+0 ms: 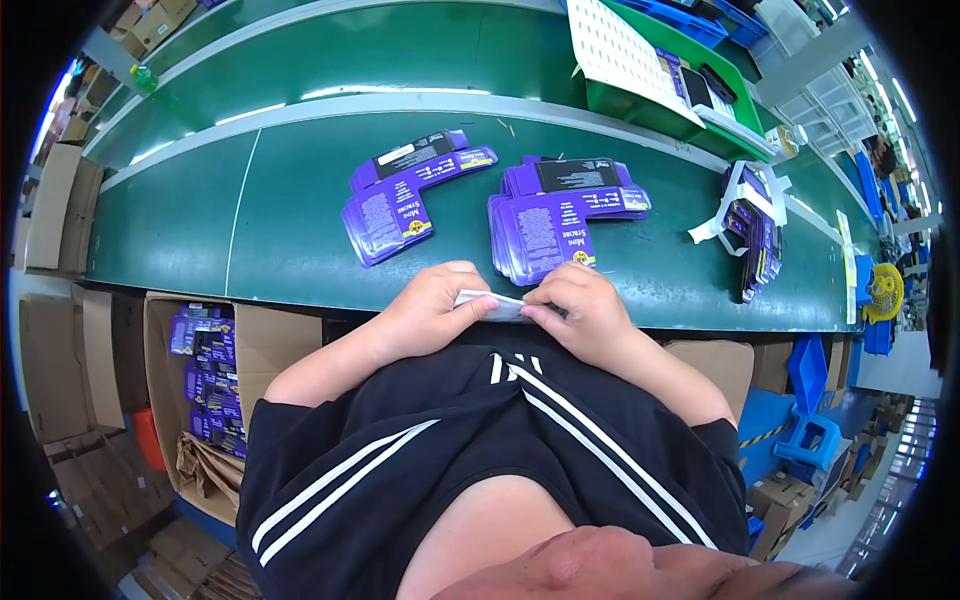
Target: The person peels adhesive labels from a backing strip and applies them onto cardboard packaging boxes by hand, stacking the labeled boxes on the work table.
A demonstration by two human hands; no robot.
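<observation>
My left hand (440,302) and my right hand (582,308) meet at the near edge of the green table, close to my body. Between them they pinch a small white folded sheet (507,308), thumbs on top; its print, if any, cannot be made out. Just beyond my hands lies a stack of flattened purple cartons (535,235), fanned at its left side. A smaller stack of purple cartons (385,215) rests to its left. Farther right, a bundle of purple cartons (760,245) is wrapped in white paper strips.
A green bin (640,112) holding a white sheet and dark items stands at the far right. Below the table's left side, an open cardboard box (165,380) contains several purple cartons. A yellow fan (885,292) and a blue stool (808,440) are at the right.
</observation>
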